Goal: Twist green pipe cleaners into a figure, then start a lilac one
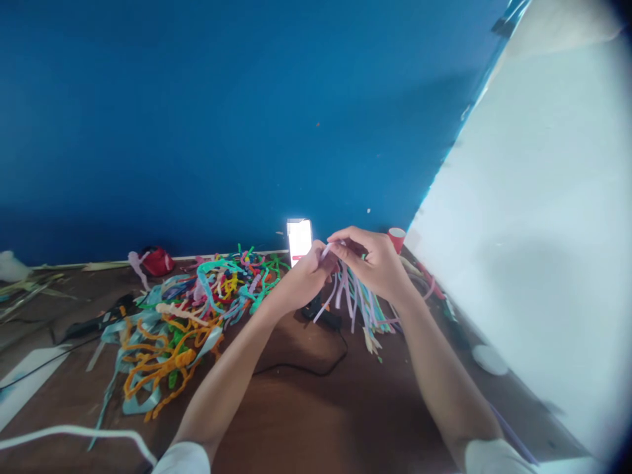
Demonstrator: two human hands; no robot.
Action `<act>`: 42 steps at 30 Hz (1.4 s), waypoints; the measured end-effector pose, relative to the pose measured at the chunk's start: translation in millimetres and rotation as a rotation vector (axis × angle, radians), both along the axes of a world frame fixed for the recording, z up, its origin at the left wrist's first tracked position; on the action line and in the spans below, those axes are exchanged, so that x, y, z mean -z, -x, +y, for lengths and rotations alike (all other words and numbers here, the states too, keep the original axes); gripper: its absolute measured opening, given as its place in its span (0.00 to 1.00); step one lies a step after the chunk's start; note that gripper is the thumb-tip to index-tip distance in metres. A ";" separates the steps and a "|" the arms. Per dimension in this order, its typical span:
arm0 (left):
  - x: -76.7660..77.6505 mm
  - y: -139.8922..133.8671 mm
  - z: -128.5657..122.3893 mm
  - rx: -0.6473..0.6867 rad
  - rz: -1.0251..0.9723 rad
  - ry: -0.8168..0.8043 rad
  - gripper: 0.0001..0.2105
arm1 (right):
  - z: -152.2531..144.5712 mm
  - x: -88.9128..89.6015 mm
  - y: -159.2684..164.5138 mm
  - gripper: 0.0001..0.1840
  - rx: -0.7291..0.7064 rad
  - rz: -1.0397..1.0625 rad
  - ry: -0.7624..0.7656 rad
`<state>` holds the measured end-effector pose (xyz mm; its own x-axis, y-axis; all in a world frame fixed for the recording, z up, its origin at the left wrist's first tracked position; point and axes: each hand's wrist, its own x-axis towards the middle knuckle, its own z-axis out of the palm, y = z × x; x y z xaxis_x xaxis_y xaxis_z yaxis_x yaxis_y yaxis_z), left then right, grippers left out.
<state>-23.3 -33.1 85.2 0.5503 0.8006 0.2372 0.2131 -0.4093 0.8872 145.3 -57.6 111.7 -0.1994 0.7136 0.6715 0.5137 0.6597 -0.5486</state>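
My left hand (315, 266) is closed on a lavender pipe cleaner (324, 251) in front of the wall. The fingertips of my right hand (378, 260) pinch the same piece near its upper end. Under the hands, several pale lavender pipe cleaner stems (351, 299) fan downward; whether they join the held piece is hidden. A phone (299, 238) with a lit screen leans upright just behind my left hand. Below that hand lies a dark tool (323, 316) with a black cord, partly covered.
A tangled heap of colourful pipe cleaners (222, 283) spreads on the left, with an orange bunch (168, 368) nearer me. A red cup (396, 238) stands behind my right hand. A white cable (74, 431) crosses the near left of the brown table (301, 421). The blue wall (222, 118) rises behind.
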 end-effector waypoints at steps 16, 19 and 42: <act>13.2 -8.2 2.1 0.023 -0.027 0.024 0.15 | 1.0 3.7 -0.2 0.11 -0.026 0.071 0.081; 9.3 -8.3 -0.4 0.028 -0.035 0.044 0.15 | 1.9 5.1 0.1 0.12 -0.022 0.101 0.085; 0.1 -2.0 -0.1 0.095 -0.123 0.065 0.18 | 2.8 4.3 -2.8 0.17 -0.185 0.350 0.289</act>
<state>-21.3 -33.2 85.1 0.5946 0.7620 0.2564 0.0645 -0.3631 0.9295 148.1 -54.8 107.4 -0.1383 0.8546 0.5005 0.1544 0.5177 -0.8415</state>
